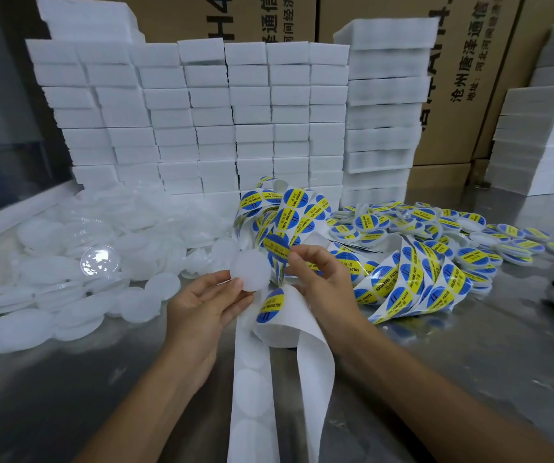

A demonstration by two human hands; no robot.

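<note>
Blank lids point(52, 295): heaped at far left.
Left hand point(202, 305): curled fingers pinched the white lid point(250, 270), held mid-air at centre.
Sticker point(277, 246): overlapped that lid's right edge.
Right hand point(322, 279): thumb and forefinger pinched the sticker.
Labelled lids point(436, 225): piled right.

I have bare bench point(52, 412) open at lower left and lower right. Stacked foam blocks point(202, 111) wall off the top; plain lids point(52, 295) crowd the left, labelled lids point(469, 235) the right, and the sticker strip point(252, 379) runs down the centre.
</note>
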